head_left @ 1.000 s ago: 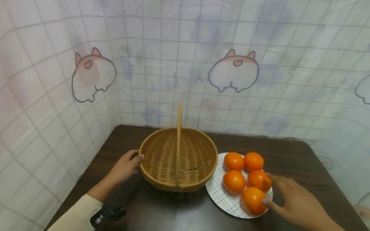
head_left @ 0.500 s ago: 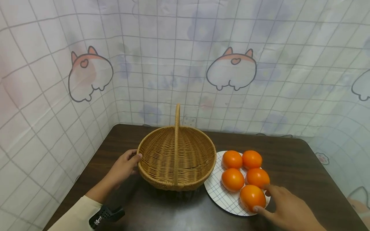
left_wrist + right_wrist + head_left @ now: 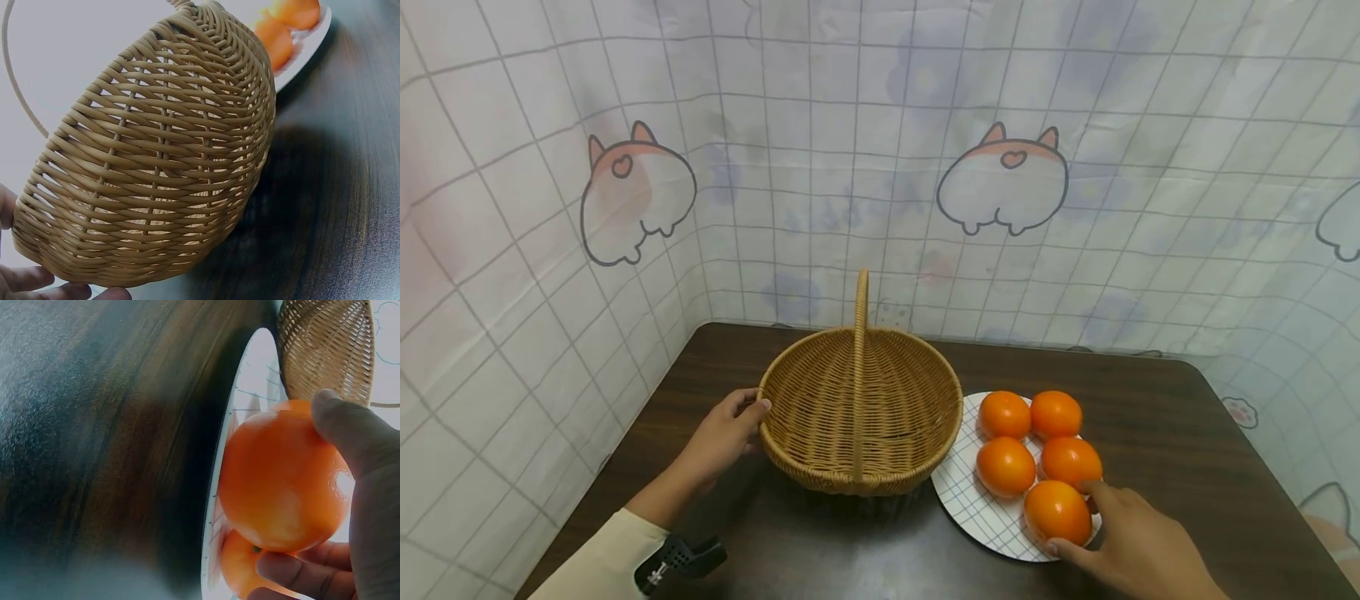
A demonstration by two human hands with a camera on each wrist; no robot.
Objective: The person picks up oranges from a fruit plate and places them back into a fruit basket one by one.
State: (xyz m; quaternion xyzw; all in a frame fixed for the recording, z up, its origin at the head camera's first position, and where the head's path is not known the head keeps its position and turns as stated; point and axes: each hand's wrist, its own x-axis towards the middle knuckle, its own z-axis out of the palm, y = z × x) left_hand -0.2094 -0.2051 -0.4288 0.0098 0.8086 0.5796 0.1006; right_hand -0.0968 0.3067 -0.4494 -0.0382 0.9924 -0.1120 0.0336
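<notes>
A wicker basket (image 3: 902,400) with a tall arched handle stands in the middle of the table, its inside bare. My left hand (image 3: 730,429) grips its left rim, thumb on the rim and fingers beneath on the outside, as the left wrist view shows. To its right, several oranges lie on a white plate (image 3: 958,492) with a blue grid pattern. Around the nearest orange (image 3: 1057,512) curls my right hand (image 3: 1131,537), thumb on one side and fingers on the other. The right wrist view shows that orange (image 3: 281,481) between thumb and fingers, over the plate.
The dark wooden table (image 3: 880,550) backs onto a grid-patterned cloth (image 3: 820,167) with cartoon animals, which also runs along both sides. Another orange (image 3: 1071,461) sits right beside the held one. A black strap device (image 3: 677,562) is on the left wrist.
My right hand has come left and down from beside the plate and closed around the nearest orange. The left hand stays on the basket rim. The head view has shifted slightly.
</notes>
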